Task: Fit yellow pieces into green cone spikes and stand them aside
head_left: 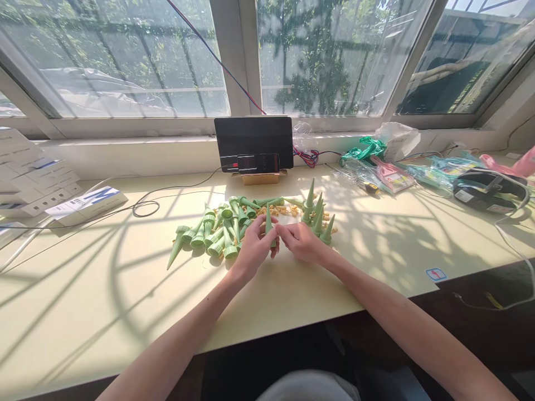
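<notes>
My left hand [256, 243] is closed around a green plastic cone [268, 218], which stands upright with its tip pointing up. My right hand [300, 239] meets it at the cone's side, thumb and forefinger pinched together; whatever is between those fingertips is hidden. To the left lies a loose pile of green cones [209, 228], mostly on their sides with hollow ends showing. Several green cones [318, 214] stand point-up just beyond my right hand. Small yellowish-tan pieces [279, 210] are scattered behind my hands, partly covered by them.
A black tablet [253, 136] with a phone [259, 163] before it leans at the windowsill. White boxes [86, 203] are stacked at left, with a cable [146, 207] across the table. Plastic bags [390, 174] and a black headset-like object [485, 189] lie at right.
</notes>
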A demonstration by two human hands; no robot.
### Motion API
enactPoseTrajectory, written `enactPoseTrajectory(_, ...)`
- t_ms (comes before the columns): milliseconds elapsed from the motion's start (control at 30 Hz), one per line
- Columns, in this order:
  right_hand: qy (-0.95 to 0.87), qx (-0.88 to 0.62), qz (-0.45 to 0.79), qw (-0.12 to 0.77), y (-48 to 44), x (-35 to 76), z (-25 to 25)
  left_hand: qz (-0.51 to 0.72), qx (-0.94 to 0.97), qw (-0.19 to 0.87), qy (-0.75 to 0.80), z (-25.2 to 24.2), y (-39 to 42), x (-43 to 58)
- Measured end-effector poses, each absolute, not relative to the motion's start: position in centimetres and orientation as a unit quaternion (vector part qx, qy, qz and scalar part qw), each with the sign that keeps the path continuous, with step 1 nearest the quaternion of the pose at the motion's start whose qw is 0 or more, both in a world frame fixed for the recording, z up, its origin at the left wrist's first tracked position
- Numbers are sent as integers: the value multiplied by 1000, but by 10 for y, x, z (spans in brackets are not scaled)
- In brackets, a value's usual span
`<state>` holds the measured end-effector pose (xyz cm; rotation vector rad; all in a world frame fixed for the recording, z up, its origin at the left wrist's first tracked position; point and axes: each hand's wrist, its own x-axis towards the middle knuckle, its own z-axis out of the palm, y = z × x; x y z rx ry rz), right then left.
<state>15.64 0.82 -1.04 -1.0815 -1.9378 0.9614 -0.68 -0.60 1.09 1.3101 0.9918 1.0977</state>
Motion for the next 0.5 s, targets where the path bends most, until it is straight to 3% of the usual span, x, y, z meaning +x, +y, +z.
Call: enactPoseTrajectory(500, -747, -430, 384, 330, 8, 157, -7, 457, 568, 542, 418, 10, -5, -6)
